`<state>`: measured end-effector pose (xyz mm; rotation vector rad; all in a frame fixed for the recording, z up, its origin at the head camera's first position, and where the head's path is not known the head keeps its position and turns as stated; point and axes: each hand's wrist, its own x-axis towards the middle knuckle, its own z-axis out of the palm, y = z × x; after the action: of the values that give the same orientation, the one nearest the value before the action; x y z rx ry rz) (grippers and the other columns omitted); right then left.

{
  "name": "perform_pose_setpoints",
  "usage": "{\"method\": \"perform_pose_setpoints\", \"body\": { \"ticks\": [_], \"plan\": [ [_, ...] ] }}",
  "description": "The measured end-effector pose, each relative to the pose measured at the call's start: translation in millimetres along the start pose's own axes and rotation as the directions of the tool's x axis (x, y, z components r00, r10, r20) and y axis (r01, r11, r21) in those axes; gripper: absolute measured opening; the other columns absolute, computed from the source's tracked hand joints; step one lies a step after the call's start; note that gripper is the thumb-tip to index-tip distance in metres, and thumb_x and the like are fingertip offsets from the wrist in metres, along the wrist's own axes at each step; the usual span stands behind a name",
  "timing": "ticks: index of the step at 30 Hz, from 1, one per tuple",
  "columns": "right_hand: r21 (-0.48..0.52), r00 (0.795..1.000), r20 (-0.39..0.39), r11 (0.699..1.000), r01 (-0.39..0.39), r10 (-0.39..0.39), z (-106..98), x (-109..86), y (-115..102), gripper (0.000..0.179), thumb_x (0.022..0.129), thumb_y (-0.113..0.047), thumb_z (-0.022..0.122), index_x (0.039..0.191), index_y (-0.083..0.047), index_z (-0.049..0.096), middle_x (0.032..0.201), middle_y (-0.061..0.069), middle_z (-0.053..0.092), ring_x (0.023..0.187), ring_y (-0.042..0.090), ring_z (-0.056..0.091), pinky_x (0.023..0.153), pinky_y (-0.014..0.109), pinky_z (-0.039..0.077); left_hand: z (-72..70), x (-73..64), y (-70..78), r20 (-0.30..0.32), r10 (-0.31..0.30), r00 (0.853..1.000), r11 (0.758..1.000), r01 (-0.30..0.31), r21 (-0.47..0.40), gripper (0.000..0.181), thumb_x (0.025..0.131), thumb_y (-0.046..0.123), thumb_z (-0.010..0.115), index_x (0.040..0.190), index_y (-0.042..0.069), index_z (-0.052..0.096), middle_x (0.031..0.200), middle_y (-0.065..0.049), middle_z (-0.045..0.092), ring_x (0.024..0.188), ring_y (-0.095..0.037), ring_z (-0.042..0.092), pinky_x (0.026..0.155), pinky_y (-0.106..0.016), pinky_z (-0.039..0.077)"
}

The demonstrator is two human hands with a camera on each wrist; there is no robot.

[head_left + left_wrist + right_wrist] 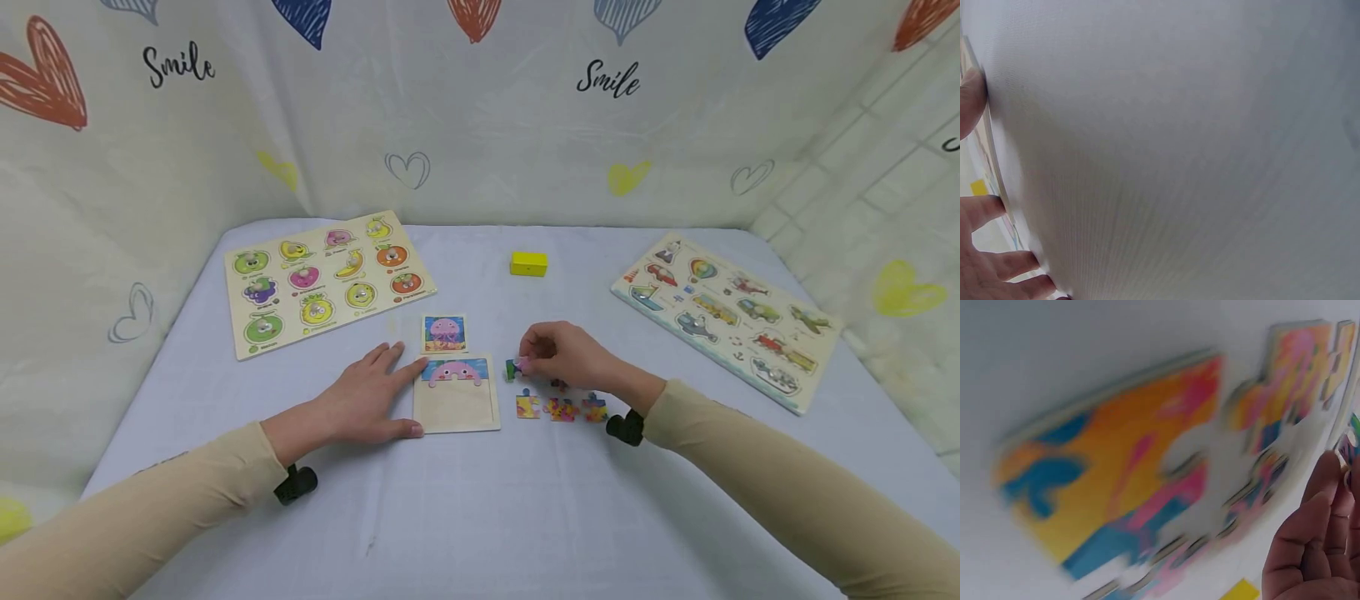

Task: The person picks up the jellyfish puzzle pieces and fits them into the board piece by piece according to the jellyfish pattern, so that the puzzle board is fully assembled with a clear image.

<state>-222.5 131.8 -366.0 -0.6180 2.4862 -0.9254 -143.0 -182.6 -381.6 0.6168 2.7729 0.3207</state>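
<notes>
A small wooden puzzle tray [456, 408] lies on the table, its top row filled with pieces showing a pink octopus head. Just above it sits a small octopus picture card [444, 333]. My left hand [363, 402] rests spread beside the tray, thumb and index finger touching its left edge. To the tray's right, my right hand [567, 358] pinches a jigsaw piece [511, 370] with green and pink on it. Under that hand lie loose jigsaw pieces [528, 406], also seen close up as an orange and blue piece [1116, 469]; one is partly hidden by the fingers.
At the back left lies a wooden fruit puzzle board [330, 283]. A vehicle puzzle board [727, 321] lies at the right, angled. Between them, toward the back, stands a yellow block [528, 264]. A printed cloth [495, 108] hangs behind the table.
</notes>
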Motion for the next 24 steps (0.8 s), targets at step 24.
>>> {"method": "perform_pose_setpoints", "body": {
  "ticks": [24],
  "plan": [
    [0.233, 0.979, 0.102, 0.953, -0.195, 0.176, 55.5, 38.0, -67.4, 0.017, 0.091, -0.020, 0.079, 0.098, -0.005, 0.075, 0.078, 0.005, 0.076, 0.069, 0.009, 0.072, 0.063, 0.018, 0.048, -0.1, -1.4, -3.0, -0.009, 0.009, 1.000, 1.000, -0.009, -0.006, 0.091, 0.087, 0.055, 0.074, 0.160, 0.014, 0.037, 0.164, -0.028, 0.027, 0.151, -0.051, 0.026, 0.117, -0.066, 0.033]
  ]
}}
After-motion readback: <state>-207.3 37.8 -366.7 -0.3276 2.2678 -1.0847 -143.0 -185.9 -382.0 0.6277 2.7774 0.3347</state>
